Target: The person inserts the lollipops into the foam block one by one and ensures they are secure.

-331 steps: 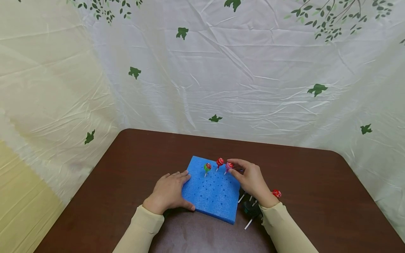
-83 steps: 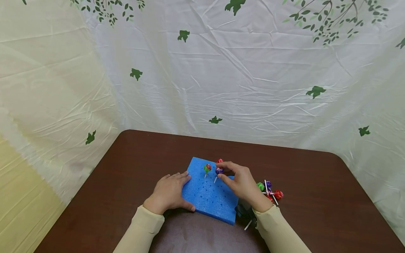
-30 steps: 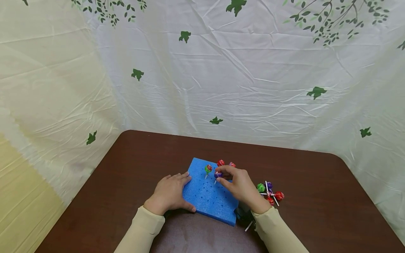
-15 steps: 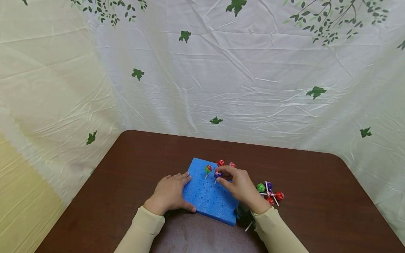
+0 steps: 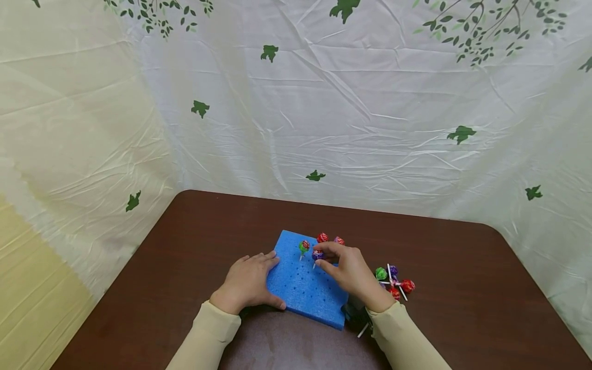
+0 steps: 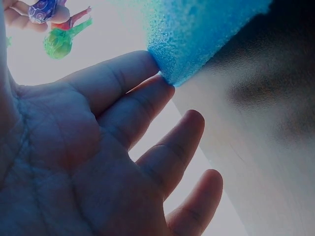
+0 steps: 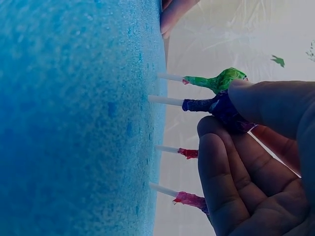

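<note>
A blue foam board (image 5: pixel 300 295) dotted with small holes lies on the table. My left hand (image 5: pixel 247 280) rests against its left side, fingers fairly straight, with two fingertips (image 6: pixel 160 81) touching the edge and the thumb by the near edge. Over the board, my right hand (image 5: pixel 353 270) pinches the head of a purple lollipop (image 7: pixel 229 110) between thumb and fingers; its white stick meets the foam. Upright around it stand a green-and-red lollipop (image 5: pixel 303 246), a red lollipop (image 5: pixel 322 237) and a pink lollipop (image 7: pixel 192 200), the last partly hidden by the right hand.
Right of the board lies a loose heap of lollipops, including a green one (image 5: pixel 381 273) and a red one (image 5: pixel 407 285). A dark object (image 5: pixel 352 312) and a white stick (image 5: pixel 363 330) show beside the right sleeve. A white leaf-print curtain (image 5: pixel 296 128) hangs behind the table.
Eleven seconds ago the right hand held the pink lollipop at the board's far side; it now pinches the purple one, slightly lower than 2.8 seconds ago. The left hand has stayed in place.
</note>
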Motion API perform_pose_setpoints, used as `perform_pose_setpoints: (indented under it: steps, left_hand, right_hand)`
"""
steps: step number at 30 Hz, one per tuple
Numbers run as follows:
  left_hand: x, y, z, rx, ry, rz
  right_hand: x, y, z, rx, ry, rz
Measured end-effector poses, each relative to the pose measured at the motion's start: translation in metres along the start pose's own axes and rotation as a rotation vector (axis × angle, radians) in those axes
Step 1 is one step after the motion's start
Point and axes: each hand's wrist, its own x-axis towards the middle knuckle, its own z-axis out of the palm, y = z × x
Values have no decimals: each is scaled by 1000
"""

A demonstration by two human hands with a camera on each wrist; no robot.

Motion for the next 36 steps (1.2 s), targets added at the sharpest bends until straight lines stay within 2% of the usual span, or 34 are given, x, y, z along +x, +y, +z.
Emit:
perform_pose_setpoints:
  steps: [14, 25, 36]
  left_hand:
    - [2, 2, -3, -7, -10, -12]
    - [3, 2, -2, -4, -7, -13]
    - [2, 2, -2, 6, -1, -11]
  right_hand:
    - [4, 5, -6, -15, -38, -72]
    - [5, 7, -12, -46, -23, -107]
    - [3, 7, -30, -90, 13, -90]
